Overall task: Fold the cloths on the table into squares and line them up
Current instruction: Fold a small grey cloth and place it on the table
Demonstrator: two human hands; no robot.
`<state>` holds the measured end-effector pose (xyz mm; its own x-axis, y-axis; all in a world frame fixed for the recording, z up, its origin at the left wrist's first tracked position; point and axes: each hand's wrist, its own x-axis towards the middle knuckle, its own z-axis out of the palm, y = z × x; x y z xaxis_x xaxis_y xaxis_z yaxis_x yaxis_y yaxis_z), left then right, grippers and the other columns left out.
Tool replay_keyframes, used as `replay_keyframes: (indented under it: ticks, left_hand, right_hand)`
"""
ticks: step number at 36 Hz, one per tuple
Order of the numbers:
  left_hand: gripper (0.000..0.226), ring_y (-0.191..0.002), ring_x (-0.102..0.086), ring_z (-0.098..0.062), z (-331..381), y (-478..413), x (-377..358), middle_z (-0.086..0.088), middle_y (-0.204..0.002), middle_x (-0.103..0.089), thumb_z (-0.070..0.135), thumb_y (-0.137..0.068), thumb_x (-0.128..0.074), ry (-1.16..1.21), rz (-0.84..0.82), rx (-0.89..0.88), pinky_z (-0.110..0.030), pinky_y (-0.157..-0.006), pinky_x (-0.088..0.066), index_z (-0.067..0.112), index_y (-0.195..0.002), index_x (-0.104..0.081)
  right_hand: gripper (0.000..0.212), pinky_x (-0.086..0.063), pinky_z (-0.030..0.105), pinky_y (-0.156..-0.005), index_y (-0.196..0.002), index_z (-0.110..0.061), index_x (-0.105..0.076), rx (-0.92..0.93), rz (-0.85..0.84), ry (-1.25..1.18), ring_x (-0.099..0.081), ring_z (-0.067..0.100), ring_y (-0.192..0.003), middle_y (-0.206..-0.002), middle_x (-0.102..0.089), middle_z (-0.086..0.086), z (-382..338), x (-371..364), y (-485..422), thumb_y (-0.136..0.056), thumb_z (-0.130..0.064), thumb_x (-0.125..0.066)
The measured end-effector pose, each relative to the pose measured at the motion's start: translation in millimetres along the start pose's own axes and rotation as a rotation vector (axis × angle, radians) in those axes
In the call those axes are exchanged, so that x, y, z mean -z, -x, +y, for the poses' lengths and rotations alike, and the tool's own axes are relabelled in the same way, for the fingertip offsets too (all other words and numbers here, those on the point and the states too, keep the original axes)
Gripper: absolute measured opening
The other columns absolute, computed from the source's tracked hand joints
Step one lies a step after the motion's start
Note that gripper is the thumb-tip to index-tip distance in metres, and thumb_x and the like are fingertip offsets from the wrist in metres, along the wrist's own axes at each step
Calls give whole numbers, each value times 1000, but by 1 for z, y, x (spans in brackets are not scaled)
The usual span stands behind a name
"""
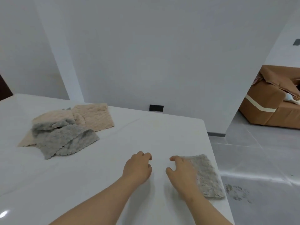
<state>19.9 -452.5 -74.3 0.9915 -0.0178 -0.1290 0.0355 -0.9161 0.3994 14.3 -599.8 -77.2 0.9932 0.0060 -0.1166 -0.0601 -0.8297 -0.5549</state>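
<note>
Folded grey cloth (pixel 206 174) lies flat, its right side just beside the right edge of the white table (pixel 146 127). Left of and beyond the folded cloth is bare tabletop. Unfolded pile (pixel 65 133), beige and grey cloths overlapping, sits well apart to the folded cloth's far left.

Left hand (pixel 138 168): fingers loosely curled, holding nothing, over bare table just left of the folded cloth, not touching it. Right hand (pixel 180 169): fingers loosely curled, thumb apart, pinching nothing, covering the folded cloth's left edge. Can't tell if it presses down.
</note>
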Motion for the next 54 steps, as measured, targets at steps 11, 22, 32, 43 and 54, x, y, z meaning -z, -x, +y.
replay_keyframes:
  ticks: [11,22,32,43,54]
  left_hand:
    - [34,-116,-46,-18,-141,23,63,1,-130,-47,19,-95,-37,-80,104,121,-27,-87,-40,22,-128,-47]
    - [33,-115,-46,-18,-319,7,104,2,-123,-51,18,-93,-40,-127,176,6,-26,-88,-38,21,-124,-51]
    - [20,-74,-59,-12,-431,-36,79,10,-83,-62,33,-74,-43,-38,372,-280,-28,-58,-52,34,-93,-47]
    - [15,-87,-44,-7,-452,-39,71,15,-89,-49,10,-90,-54,314,482,-250,-4,-76,-33,17,-101,-62]
    - [18,-91,-47,-11,-466,26,70,6,-94,-52,11,-92,-49,334,588,-312,-13,-71,-31,16,-105,-61]
  right_hand:
    - [41,-29,27,-100,-132,-25,-40,161,-171,26,-36,15,-125,-137,-41,-5,-120,-79,0,-91,-26,-43]
    - [39,-35,29,-95,-131,-23,-42,120,-203,-56,-42,17,-121,-135,-44,-2,-250,-209,-15,-92,-23,-44]
    - [39,-31,25,-90,-124,-30,-47,98,94,5,-42,15,-114,-124,-48,-8,-297,-306,-44,-86,-30,-37]
    - [25,-31,24,-87,-113,-28,-51,182,365,-23,-45,12,-107,-112,-52,-11,-295,-325,-38,-89,-25,-47]
    - [44,-33,21,-96,-131,-22,-44,312,487,-31,-41,12,-122,-132,-42,-7,-294,-333,18,-87,-14,-49]
